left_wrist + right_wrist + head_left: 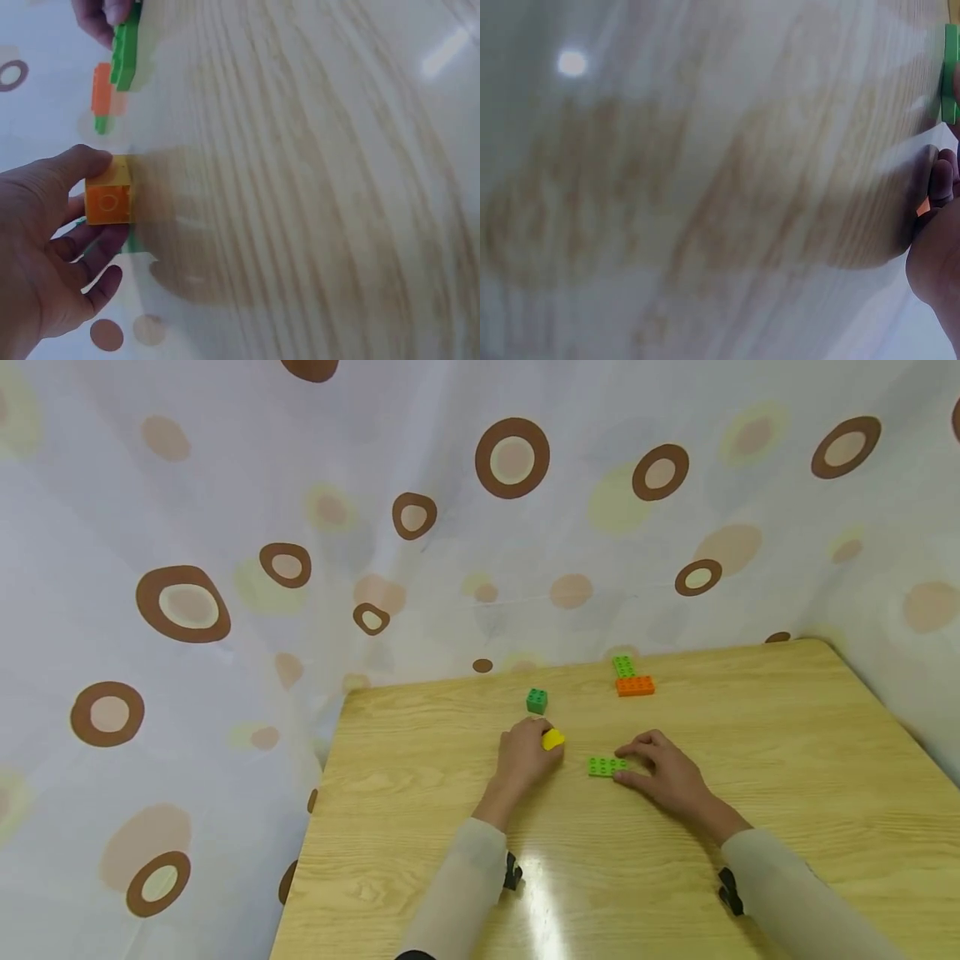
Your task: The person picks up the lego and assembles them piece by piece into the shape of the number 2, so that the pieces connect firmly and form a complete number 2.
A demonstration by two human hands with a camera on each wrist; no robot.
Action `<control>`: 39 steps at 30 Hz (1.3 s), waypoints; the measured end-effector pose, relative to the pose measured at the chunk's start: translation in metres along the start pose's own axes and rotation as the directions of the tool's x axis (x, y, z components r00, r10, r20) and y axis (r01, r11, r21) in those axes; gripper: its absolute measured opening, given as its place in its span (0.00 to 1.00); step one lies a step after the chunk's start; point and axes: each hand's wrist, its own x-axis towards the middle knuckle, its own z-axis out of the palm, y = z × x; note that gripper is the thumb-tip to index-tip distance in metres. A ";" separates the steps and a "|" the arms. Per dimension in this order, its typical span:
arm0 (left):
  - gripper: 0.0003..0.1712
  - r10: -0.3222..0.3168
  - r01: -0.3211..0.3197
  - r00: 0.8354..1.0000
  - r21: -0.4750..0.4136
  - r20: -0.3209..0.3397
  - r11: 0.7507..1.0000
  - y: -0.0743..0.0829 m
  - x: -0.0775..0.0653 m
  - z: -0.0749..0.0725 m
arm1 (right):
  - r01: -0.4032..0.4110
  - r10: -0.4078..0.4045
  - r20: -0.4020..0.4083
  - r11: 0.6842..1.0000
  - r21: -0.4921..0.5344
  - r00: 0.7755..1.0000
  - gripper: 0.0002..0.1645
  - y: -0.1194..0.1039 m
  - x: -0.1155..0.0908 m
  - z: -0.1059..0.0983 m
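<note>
Beyond the flat green brick [602, 767] lie an orange brick [635, 686], a lime brick [623, 666] and, farther left, a dark-green brick [537, 700], while the left hand [521, 756] pinches a yellow block [553, 739] left of that flat green brick, whose right end the right hand [671, 778] pinches.

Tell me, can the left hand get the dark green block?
Probably yes. The dark green block sits just past the left hand, with nothing seen between them. That hand holds the yellow block, though, so it might need to let go first.
</note>
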 end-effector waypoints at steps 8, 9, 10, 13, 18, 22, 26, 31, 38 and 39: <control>0.18 -0.027 0.026 1.000 -0.221 -0.003 0.975 -0.019 -0.012 -0.024 | 0.006 -0.006 0.010 1.000 0.002 1.000 0.23 -0.001 -0.001 -0.003; 0.19 -0.023 0.018 1.000 -0.272 -0.015 0.962 -0.021 -0.012 -0.027 | 0.005 -0.005 0.007 1.000 -0.002 1.000 0.23 -0.001 -0.001 -0.004; 0.19 -0.022 0.012 0.999 -0.331 -0.027 0.944 -0.022 -0.012 -0.029 | 0.004 -0.004 0.003 1.000 -0.008 1.000 0.23 -0.001 -0.001 -0.005; 0.21 -0.005 -0.024 0.998 -0.490 -0.059 0.872 -0.023 -0.008 -0.036 | 0.002 -0.002 -0.010 1.000 -0.018 1.000 0.22 -0.001 -0.001 -0.008; 0.22 0.083 -0.100 0.995 -0.566 -0.056 0.818 -0.014 -0.001 -0.039 | -0.007 0.007 0.008 1.000 -0.012 1.000 0.22 0.002 -0.003 -0.008; 0.23 0.157 -0.143 0.987 -0.611 -0.031 0.779 -0.003 0.001 -0.032 | -0.008 0.008 -0.005 1.000 -0.007 1.000 0.22 0.003 -0.002 -0.003; 0.23 0.183 -0.154 0.983 -0.640 -0.021 0.753 0.004 -0.001 -0.022 | -0.002 0.002 0.003 1.000 0.015 1.000 0.22 0.002 0.001 0.004; 0.21 0.233 -0.202 0.972 -0.612 -0.030 0.764 0.008 0.001 -0.012 | -0.004 0.004 0.016 1.000 0.022 1.000 0.23 -0.001 0.002 0.003; 0.20 0.247 -0.193 0.969 -0.567 0.019 0.801 0.012 0.002 0.003 | -0.018 0.018 0.023 1.000 0.009 1.000 0.23 0.001 0.000 -0.003; 0.20 0.248 -0.190 0.968 -0.564 0.027 0.804 0.011 0.001 0.006 | -0.018 0.018 0.025 1.000 0.007 1.000 0.23 0.001 0.000 -0.004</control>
